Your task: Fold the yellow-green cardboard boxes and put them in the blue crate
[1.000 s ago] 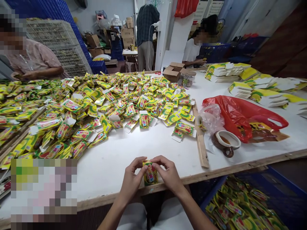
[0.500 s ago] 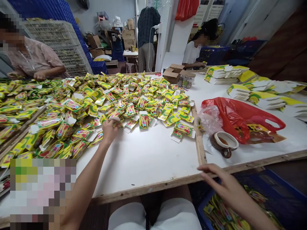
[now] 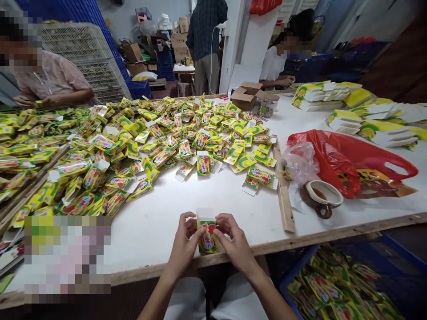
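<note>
A small yellow-and-green carton (image 3: 207, 238) with a red picture and an open white top flap stands between both my hands at the near edge of the white table (image 3: 187, 209). My left hand (image 3: 183, 246) pinches its left side. My right hand (image 3: 235, 242) pinches its right side. A big heap of the same flat cartons (image 3: 133, 138) covers the table's left and middle.
A blue crate (image 3: 336, 284) of cartons sits low at the right. On the table lie a wooden strip (image 3: 283, 186), a red plastic bag (image 3: 343, 155), a small cup (image 3: 322, 195), a cardboard box (image 3: 246, 94) and stacked flat cartons (image 3: 353, 111). Other people work at the far side.
My left hand came back from the heap with a carton. My right hand rose from the blue crate, and both now hold the carton at the table's edge.
</note>
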`<state>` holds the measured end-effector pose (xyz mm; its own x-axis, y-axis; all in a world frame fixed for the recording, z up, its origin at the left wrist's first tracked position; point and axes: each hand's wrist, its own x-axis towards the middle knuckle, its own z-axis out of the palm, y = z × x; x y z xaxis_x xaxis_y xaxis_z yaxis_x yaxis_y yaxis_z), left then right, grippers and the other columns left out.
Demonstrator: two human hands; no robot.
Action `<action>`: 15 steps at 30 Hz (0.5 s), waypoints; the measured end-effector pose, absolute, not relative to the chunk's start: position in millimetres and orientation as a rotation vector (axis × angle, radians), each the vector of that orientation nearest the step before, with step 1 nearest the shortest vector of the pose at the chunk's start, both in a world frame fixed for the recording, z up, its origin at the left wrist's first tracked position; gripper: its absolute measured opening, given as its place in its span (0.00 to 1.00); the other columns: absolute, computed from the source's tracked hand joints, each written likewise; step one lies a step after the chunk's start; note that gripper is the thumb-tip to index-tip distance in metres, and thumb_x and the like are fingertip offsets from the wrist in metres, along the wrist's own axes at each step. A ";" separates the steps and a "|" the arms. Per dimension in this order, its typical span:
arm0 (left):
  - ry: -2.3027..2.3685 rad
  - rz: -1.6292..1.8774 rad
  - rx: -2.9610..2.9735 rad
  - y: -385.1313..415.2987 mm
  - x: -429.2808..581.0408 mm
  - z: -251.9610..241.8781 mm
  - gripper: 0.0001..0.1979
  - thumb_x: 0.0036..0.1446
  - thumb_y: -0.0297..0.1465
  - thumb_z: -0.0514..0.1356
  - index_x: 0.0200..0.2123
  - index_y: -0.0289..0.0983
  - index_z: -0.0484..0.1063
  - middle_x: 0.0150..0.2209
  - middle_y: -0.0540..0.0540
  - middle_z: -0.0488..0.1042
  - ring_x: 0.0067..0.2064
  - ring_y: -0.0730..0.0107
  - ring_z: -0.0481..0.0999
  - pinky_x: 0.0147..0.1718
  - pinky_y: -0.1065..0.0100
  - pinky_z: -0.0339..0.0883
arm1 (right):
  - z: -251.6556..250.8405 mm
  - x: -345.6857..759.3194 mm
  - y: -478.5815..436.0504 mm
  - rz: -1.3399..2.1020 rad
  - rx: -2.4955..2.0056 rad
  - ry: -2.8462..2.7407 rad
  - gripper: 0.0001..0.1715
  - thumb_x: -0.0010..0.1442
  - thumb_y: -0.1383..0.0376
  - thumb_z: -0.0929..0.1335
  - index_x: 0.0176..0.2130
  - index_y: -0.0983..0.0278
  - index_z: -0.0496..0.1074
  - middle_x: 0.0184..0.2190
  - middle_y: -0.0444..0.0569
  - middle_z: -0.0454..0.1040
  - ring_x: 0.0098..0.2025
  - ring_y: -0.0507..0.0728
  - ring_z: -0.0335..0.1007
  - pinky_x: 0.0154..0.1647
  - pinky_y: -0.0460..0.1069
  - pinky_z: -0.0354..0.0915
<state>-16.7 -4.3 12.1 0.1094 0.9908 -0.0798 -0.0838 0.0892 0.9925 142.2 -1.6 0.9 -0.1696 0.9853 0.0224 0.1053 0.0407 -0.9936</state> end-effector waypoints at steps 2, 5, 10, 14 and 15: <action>1.103 1.130 1.088 -5.2 -17.8 7.6 0.12 0.58 0.33 0.56 0.44 0.42 0.56 0.38 0.48 0.72 0.39 0.68 0.74 0.40 0.66 0.67 | 2.3 145.4 2.3 1.260 -1.170 -1.476 0.15 0.60 0.65 0.64 0.48 0.60 0.63 0.40 0.48 0.72 0.41 0.55 0.71 0.44 0.49 0.66; 1.139 1.082 1.157 -3.6 -24.7 6.1 0.08 0.58 0.34 0.57 0.40 0.40 0.62 0.34 0.49 0.72 0.37 0.68 0.73 0.37 0.68 0.67 | 10.5 146.4 13.0 1.295 -1.142 -1.592 0.12 0.61 0.66 0.63 0.46 0.61 0.67 0.37 0.47 0.73 0.39 0.55 0.71 0.41 0.48 0.66; 1.205 1.051 1.303 -0.9 -31.8 4.9 0.06 0.58 0.34 0.56 0.35 0.37 0.67 0.34 0.47 0.71 0.38 0.67 0.72 0.37 0.69 0.67 | 20.2 137.0 31.9 1.197 -1.157 -1.710 0.07 0.60 0.66 0.64 0.33 0.63 0.71 0.30 0.45 0.74 0.34 0.54 0.70 0.38 0.48 0.66; 1.252 1.183 1.315 -4.6 -25.2 1.8 0.08 0.59 0.31 0.54 0.43 0.39 0.65 0.44 0.43 0.72 0.46 0.64 0.72 0.43 0.66 0.67 | 13.6 130.8 32.5 1.193 -1.110 -1.584 0.07 0.59 0.68 0.64 0.40 0.62 0.69 0.31 0.45 0.73 0.34 0.53 0.71 0.38 0.47 0.66; 1.259 1.213 1.309 -5.9 -23.3 1.3 0.10 0.59 0.30 0.54 0.46 0.40 0.64 0.46 0.43 0.71 0.47 0.64 0.72 0.44 0.65 0.67 | 11.4 130.5 30.9 1.194 -1.097 -1.554 0.09 0.59 0.68 0.64 0.42 0.62 0.68 0.32 0.45 0.74 0.35 0.53 0.71 0.38 0.48 0.67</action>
